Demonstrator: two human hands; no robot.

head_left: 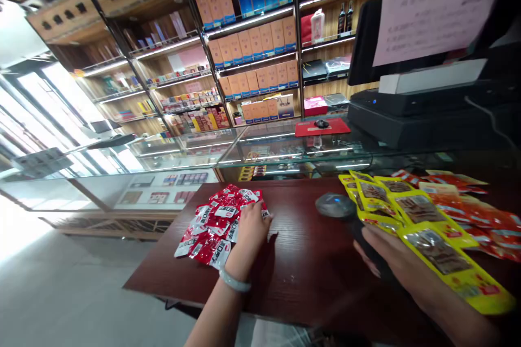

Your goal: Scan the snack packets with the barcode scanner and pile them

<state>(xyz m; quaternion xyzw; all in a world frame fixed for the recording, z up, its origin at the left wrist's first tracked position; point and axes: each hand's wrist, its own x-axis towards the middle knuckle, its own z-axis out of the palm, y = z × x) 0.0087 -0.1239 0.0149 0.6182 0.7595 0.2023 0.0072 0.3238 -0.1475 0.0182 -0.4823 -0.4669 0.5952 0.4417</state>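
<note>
A dark red-brown wooden worktop with a smooth, faintly grained and glossy surface is seen from above. Toward its left edge a loose heap of small red packets is spread out; they are flat, crinkled foil sachets with white labels, and they overlap one another untidily. The left hand is laid on the right side of this heap, palm down, with the fingers spread flat over the topmost packets rather than closed around any of them; a pale, smooth bangle is worn on that wrist. Toward the right edge, long yellow packets are laid in overlapping rows, each a flat glossy pouch with a clear window showing brown contents, and beyond them, at the far right corner, orange-red packets of similar sheen are scattered. The right hand is closed around the dark handle of a handheld scanner, whose rounded grey head is held just above the worktop, just beside the near ends of the yellow packets. Beyond the far edge, a glass display counter and a black till are seen.
</note>
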